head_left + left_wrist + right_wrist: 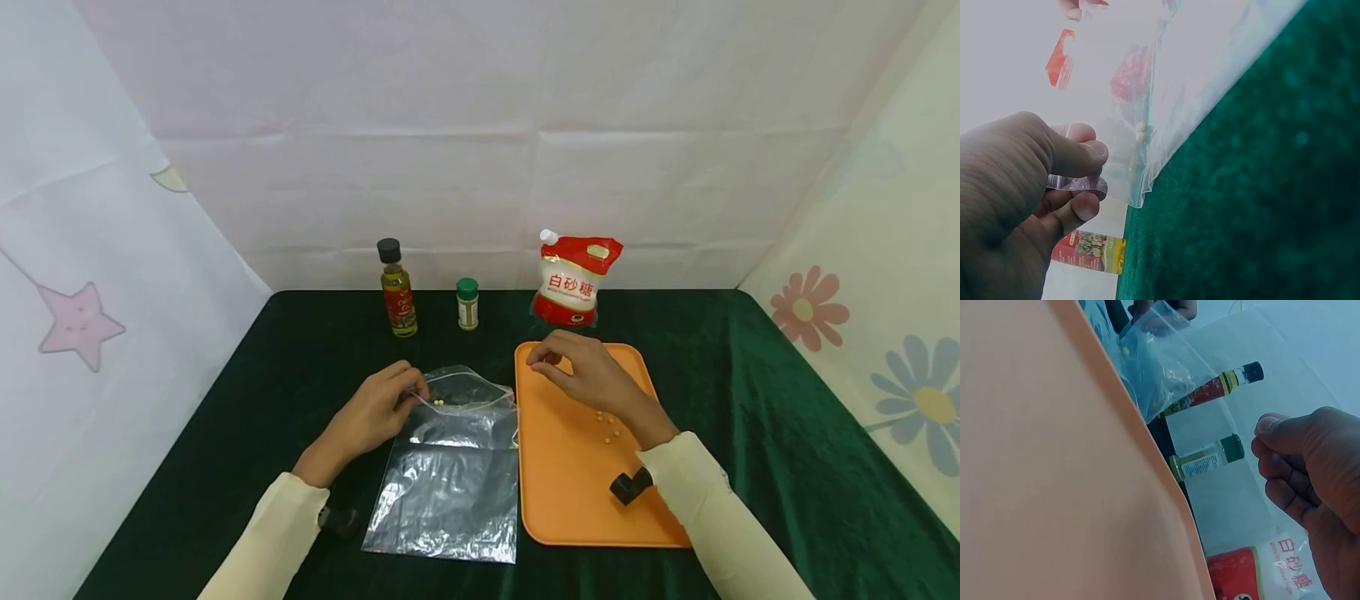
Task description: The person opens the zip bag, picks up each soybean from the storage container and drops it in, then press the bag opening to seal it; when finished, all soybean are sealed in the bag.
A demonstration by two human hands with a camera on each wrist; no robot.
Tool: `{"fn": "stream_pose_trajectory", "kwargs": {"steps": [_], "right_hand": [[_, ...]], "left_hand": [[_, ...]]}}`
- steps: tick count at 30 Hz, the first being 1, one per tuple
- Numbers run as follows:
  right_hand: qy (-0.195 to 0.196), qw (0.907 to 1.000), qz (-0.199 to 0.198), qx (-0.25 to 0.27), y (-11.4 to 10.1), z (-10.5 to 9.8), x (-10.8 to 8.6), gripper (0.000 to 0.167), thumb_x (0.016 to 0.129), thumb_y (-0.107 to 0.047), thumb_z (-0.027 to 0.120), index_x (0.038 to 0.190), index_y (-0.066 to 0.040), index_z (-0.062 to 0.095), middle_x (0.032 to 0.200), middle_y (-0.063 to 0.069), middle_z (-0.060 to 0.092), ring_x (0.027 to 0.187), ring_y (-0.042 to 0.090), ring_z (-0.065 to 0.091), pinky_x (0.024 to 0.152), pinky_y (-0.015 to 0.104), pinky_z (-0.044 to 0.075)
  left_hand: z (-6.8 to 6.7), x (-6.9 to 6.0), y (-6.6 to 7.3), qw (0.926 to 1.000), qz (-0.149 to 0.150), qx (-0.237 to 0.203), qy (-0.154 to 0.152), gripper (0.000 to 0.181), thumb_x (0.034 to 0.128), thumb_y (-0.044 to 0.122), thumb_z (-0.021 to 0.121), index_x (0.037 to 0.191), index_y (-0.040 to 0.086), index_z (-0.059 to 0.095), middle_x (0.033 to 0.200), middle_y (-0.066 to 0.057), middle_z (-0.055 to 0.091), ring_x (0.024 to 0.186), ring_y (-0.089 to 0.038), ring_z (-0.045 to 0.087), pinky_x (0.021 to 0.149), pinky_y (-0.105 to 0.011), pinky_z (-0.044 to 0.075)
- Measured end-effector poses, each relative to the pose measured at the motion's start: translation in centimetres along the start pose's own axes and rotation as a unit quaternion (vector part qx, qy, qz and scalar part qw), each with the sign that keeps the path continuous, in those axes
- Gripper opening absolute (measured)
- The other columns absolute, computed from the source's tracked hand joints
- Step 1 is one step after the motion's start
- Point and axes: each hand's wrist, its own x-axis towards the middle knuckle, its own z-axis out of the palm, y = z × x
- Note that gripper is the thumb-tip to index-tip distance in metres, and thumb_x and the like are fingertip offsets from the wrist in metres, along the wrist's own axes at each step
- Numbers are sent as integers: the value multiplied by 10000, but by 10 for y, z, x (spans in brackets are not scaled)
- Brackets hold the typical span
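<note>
A clear zip bag [459, 475] lies flat with its mouth held up and parted. My left hand [378, 412] pinches the rim of that mouth between thumb and fingers, as the left wrist view shows close up. Inside the bag sit a few small round yellow beans [1140, 132], like soybeans. Over the far left part of the orange tray [562, 467] hovers my right hand [585, 371], thumb tip against the bent index finger. Whether a bean is between these fingertips is hidden. Several loose beans [607, 440] lie on the tray below the right wrist.
Behind the bag stand an oil bottle [397, 292] with a black cap and a small green-capped jar [467, 305]. A red and white sugar pouch [572, 279] stands behind the tray. Dark green cloth [300, 367] covers the table, with fabric walls around it.
</note>
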Motion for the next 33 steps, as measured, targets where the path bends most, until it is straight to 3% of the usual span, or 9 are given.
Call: {"fn": "stream_pose_trajectory", "kwargs": {"steps": [4,14,24,30,33], "right_hand": [[20,9997,-52,238,-6,2,2,99,955,-201,697,1052,-216,691,978,-136,623,885,64,574,799,316,554],[-190,9965,-386,720,-24,15,5,110,966,-192,682,1071,-223,697,1002,-158,624,899,70,567,786,401,558],[-400,9951,-472,778,-32,26,5,126,956,-179,690,1077,-207,713,969,-149,593,846,55,569,755,289,549],[-340,9952,-575,711,-31,27,4,141,948,-195,700,1080,-198,748,994,-147,596,850,49,552,732,404,560],[-287,9956,-555,703,-31,24,5,144,950,-201,699,1083,-191,752,997,-138,607,847,56,562,737,392,561]], "left_hand": [[0,0,-1,10000,26,17,44,240,894,-71,665,976,153,642,995,61,567,913,-67,595,794,-281,562],[0,1,-2,9999,110,61,33,226,899,-71,660,978,141,645,991,58,565,919,-69,599,789,-281,562],[0,0,-1,9999,112,39,14,220,898,-75,662,981,129,650,996,55,569,933,-72,604,800,-283,562],[2,1,-2,9999,137,84,24,228,897,-77,658,978,136,650,995,63,565,930,-70,601,794,-284,562],[2,0,-2,9999,127,87,25,226,897,-75,656,980,135,652,996,63,565,931,-71,601,792,-287,563]]}}
